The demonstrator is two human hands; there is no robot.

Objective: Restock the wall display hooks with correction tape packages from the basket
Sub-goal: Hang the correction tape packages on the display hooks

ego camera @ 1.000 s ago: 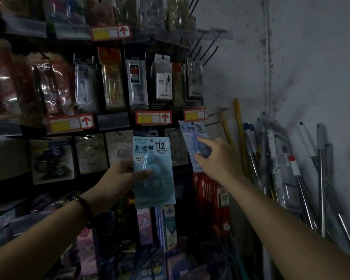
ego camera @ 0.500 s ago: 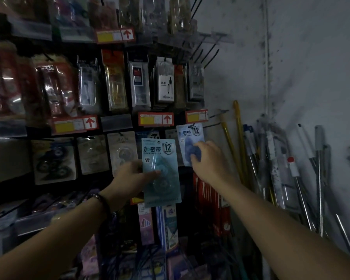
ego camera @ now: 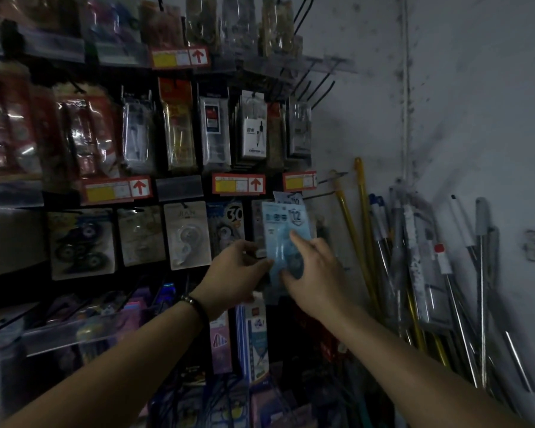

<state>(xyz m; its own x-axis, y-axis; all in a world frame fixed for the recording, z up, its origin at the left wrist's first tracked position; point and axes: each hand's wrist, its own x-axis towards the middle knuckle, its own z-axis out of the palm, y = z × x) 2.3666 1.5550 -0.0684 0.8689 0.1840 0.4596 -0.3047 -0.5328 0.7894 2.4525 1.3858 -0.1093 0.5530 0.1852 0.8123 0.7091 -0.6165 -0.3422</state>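
Hands: two, both raised to the right end of the wall display [ego camera: 291,72].
Left hand [ego camera: 238,273]: grips the left edge of the correction tape package [ego camera: 278,225], thumb on the front, fingers behind; a dark wristband [ego camera: 195,304] circles the wrist.
Right hand [ego camera: 317,273]: index finger laid straight up the package face and thumb on the blister; whether the other fingers wrap the right edge cannot be told.
Light blue packages: two. One is held; the second package [ego camera: 286,196] shows only its top edge above and behind the first, beside a wire hook [ego camera: 320,194].
Position of held package: lower row, directly under the rightmost price tag, touching both hands.
Axis: long axis near upright, the "12" badge end uppermost, printed face toward the camera.
Price tags [ego camera: 238,183]: four, each with a yellow field and a red up-arrow.
Neighbouring carded packs [ego camera: 186,233]: four in the same row, to the left.
Bare hooks [ego camera: 317,84]: several black wires in the upper row; number unclear.
Poles [ego camera: 365,242]: two yellow, with a blurred grey bundle, leaning on the wall [ego camera: 476,88] to the right.
Obstruction: the hands cover the held package's lower half; that package covers most of the second.
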